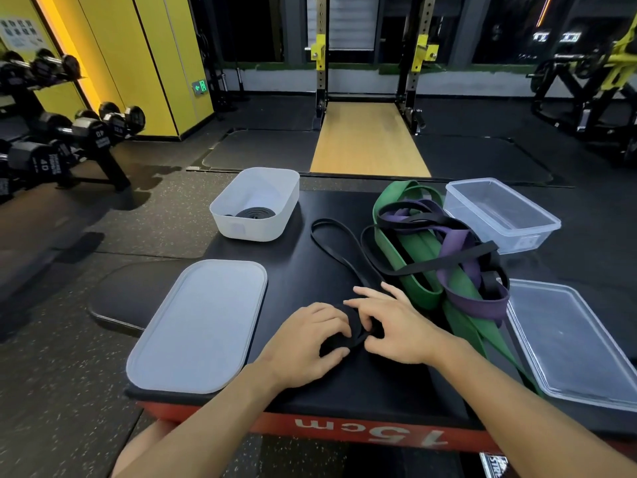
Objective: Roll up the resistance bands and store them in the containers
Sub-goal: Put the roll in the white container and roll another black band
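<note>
Both hands are curled on a black band (353,327): the left hand (306,343) and the right hand (396,326) pinch its half-made coil between them, at the near middle of the black platform (293,270). Its free loop lies stretched away toward the white container (248,229), where a rolled band (255,212) lies flat inside. A tangled pile of bands (396,257), green, purple and black, lies just right of the hands, beside the clear container (531,232).
</note>
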Demonstrator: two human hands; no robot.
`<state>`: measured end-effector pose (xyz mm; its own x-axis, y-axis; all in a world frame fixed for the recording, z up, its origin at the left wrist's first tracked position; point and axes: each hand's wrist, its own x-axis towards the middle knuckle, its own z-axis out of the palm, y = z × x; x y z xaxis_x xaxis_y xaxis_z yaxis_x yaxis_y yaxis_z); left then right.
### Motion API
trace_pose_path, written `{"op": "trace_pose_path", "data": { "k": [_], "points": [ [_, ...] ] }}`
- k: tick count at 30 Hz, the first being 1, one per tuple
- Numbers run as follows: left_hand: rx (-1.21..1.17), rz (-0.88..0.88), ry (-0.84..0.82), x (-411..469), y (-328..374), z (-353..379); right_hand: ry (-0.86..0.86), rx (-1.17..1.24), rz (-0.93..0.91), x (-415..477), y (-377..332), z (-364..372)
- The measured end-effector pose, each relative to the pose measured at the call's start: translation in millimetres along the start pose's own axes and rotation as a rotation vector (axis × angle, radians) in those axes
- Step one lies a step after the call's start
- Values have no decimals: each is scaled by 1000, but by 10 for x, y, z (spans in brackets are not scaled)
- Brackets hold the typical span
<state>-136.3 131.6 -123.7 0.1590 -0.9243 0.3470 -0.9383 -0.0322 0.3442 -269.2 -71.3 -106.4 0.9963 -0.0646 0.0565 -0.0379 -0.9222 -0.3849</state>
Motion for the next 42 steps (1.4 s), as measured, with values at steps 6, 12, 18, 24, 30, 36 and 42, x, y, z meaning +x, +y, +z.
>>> {"op": "trace_pose_path", "data": {
  "k": [6, 12, 18, 24, 30, 36, 42],
  "points": [
    [1, -40, 20, -11, 61, -12, 101, -28, -50, -17, 30, 55],
    [-18, -60, 24, -38, 59, 0, 189, -79, -49, -168, -55, 161],
    [-8, -62, 14, -26, 27, 24, 214, 58, 11, -218, -38, 197],
    [1, -85, 11, -26, 20, 27, 185, 225, 246, -268, 102, -47],
    [-15, -88, 14, -25, 0, 42, 341, 231, 638, -251, 70, -81],
    [-8, -82, 12, -25, 17, 30, 196, 161, 780, 84, -85, -171],
    [-9, -86, 17, -24, 15, 28, 278, 154, 747, 310, -23, -340]
  ]
}}
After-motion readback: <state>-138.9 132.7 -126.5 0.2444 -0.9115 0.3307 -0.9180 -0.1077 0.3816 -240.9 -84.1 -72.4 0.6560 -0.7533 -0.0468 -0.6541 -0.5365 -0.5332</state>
